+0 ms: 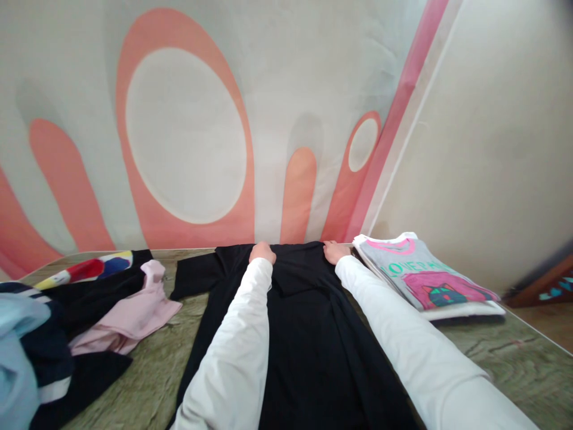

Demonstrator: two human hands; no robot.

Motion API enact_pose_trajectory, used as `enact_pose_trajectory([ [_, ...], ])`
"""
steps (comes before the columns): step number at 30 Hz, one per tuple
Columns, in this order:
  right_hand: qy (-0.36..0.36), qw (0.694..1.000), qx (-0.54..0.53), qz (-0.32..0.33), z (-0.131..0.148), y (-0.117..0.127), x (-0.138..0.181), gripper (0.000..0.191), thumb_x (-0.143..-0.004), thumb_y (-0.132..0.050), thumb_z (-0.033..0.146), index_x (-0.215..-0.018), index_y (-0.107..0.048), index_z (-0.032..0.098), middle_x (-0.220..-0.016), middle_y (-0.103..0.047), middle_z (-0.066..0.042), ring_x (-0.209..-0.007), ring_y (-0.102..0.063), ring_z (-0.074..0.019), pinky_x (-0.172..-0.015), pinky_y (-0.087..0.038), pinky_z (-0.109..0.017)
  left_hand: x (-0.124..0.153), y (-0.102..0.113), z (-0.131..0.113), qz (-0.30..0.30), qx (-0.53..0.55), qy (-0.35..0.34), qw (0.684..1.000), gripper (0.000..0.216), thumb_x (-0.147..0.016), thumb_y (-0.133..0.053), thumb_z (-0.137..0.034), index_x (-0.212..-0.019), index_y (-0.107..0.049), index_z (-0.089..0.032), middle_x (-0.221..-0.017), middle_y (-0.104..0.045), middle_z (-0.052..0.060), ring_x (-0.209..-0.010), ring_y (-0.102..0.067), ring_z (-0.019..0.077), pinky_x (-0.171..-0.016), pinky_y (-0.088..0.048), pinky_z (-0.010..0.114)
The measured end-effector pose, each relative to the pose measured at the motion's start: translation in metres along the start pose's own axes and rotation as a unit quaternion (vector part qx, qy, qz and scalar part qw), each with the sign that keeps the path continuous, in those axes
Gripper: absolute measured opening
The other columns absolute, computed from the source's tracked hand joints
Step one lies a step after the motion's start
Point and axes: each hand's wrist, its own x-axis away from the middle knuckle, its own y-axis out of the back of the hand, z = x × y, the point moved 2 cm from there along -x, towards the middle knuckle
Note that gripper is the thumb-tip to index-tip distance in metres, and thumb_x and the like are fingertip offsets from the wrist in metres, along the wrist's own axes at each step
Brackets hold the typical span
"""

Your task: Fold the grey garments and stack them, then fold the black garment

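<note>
A black T-shirt (308, 340) lies spread on the table, its top end by the wall and its body running towards me. My left hand (262, 252) is closed on the cloth near the top, left of the neckline. At the shirt's upper right shoulder, my right hand (335, 251) pinches the fabric, with the fingertips partly hidden. The left sleeve lies out flat to the side, while the right sleeve is not visible. Some loose creases cross the chest between my two arms.
To the right, folded shirts are stacked, topped by a grey printed T-shirt (430, 275) with a pink collar. Loose garments lie at the left, among them a pink one (129, 316) and a light blue one (15, 358). A wall with a coral pattern (192, 209) borders the wood-patterned table (147, 382).
</note>
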Motion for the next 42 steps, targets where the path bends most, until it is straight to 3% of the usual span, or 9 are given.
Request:
enact_pose_trajectory([
  [3, 0.012, 1.0, -0.018, -0.022, 0.002, 0.006, 0.008, 0.026, -0.087, -0.042, 0.027, -0.108, -0.052, 0.016, -0.111, -0.053, -0.013, -0.099, -0.051, -0.0204, -0.085, -0.04, -0.037, 0.002, 0.008, 0.007, -0.031, -0.001, -0.014, 0.999, 0.033, -0.07, -0.052, -0.008, -0.102, -0.058, -0.009, -0.101, -0.061, 0.017, -0.099, -0.056, 0.0255, -0.084, -0.043, 0.031],
  [6, 0.031, 0.998, -0.036, -0.037, 0.003, 0.01, 0.023, 0.027, -0.087, -0.039, 0.022, -0.11, -0.051, 0.015, -0.108, -0.054, -0.014, -0.102, -0.049, -0.0204, -0.089, -0.037, -0.034, 0.007, 0.018, -0.012, -0.035, 0.001, -0.075, 0.997, 0.033, -0.075, -0.048, -0.01, -0.107, -0.057, -0.011, -0.109, -0.059, 0.014, -0.103, -0.054, 0.0214, -0.088, -0.04, 0.028],
  [12, 0.126, 0.98, -0.121, -0.095, 0.018, 0.026, 0.114, 0.021, -0.079, -0.048, 0.02, -0.099, -0.052, 0.016, -0.1, -0.054, -0.008, -0.098, -0.05, -0.0185, -0.088, -0.038, -0.032, 0.043, 0.03, -0.086, 0.112, -0.037, -0.266, 0.957, 0.02, -0.065, -0.065, -0.032, -0.082, -0.067, -0.022, -0.081, -0.067, -0.001, -0.076, -0.062, 0.012, -0.066, -0.045, 0.014],
  [14, 0.151, 0.972, -0.147, -0.103, 0.028, 0.034, 0.153, 0.015, -0.079, -0.047, 0.019, -0.092, -0.053, 0.019, -0.093, -0.054, -0.006, -0.091, -0.051, -0.0175, -0.083, -0.04, -0.032, 0.065, 0.022, -0.103, 0.159, -0.106, -0.326, 0.926, 0.014, -0.063, -0.066, -0.028, -0.073, -0.067, -0.019, -0.073, -0.066, 0.001, -0.07, -0.062, 0.0137, -0.062, -0.046, 0.017],
  [16, 0.162, 0.968, -0.17, -0.085, 0.037, 0.039, 0.185, 0.013, -0.08, -0.045, 0.017, -0.09, -0.053, 0.02, -0.09, -0.053, -0.004, -0.083, -0.053, -0.016, -0.076, -0.042, -0.03, 0.086, 0.01, -0.109, 0.157, -0.148, -0.344, 0.914, 0.011, -0.061, -0.065, -0.019, -0.071, -0.066, -0.015, -0.075, -0.065, 0.006, -0.073, -0.062, 0.018, -0.063, -0.047, 0.021],
  [21, 0.149, 0.969, -0.188, -0.063, 0.043, 0.038, 0.22, 0.011, -0.08, -0.046, 0.02, -0.09, -0.052, 0.02, -0.086, -0.051, -0.003, -0.072, -0.052, -0.0137, -0.067, -0.043, -0.028, 0.113, -0.01, -0.09, 0.077, -0.176, -0.354, 0.915, 0.021, -0.073, -0.05, -0.014, -0.091, -0.061, -0.015, -0.099, -0.057, 0.012, -0.092, -0.056, 0.0237, -0.074, -0.046, 0.033],
  [29, 0.124, 0.975, -0.161, -0.094, 0.035, 0.03, 0.223, 0.009, -0.073, -0.055, 0.027, -0.072, -0.052, 0.019, -0.077, -0.05, -0.002, -0.07, -0.05, -0.0147, -0.066, -0.043, -0.028, 0.097, -0.005, -0.039, 0.012, -0.153, -0.364, 0.918, 0.023, -0.076, -0.045, -0.01, -0.091, -0.057, -0.022, -0.099, -0.054, 0.004, -0.094, -0.052, 0.0175, -0.079, -0.043, 0.027],
  [37, 0.114, 0.954, -0.269, -0.069, 0.032, 0.051, 0.22, 0.011, -0.076, -0.051, 0.024, -0.065, -0.053, 0.02, -0.069, -0.052, 0.0, -0.059, -0.049, -0.0118, -0.056, -0.041, -0.025, 0.092, -0.004, -0.032, -0.061, -0.053, -0.324, 0.943, 0.028, -0.07, -0.049, -0.005, -0.088, -0.057, -0.024, -0.101, -0.053, 0.001, -0.097, -0.048, 0.0167, -0.083, -0.04, 0.025],
  [42, 0.178, 0.942, -0.284, 0.011, 0.043, 0.051, 0.226, 0.011, -0.076, -0.052, 0.021, -0.066, -0.055, 0.019, -0.071, -0.055, 0.0, -0.062, -0.052, -0.0113, -0.058, -0.041, -0.023, 0.089, -0.007, -0.027, -0.06, -0.075, -0.291, 0.952, 0.023, -0.064, -0.05, 0.0, -0.074, -0.056, -0.02, -0.095, -0.052, 0.003, -0.093, -0.048, 0.0192, -0.079, -0.04, 0.03],
])
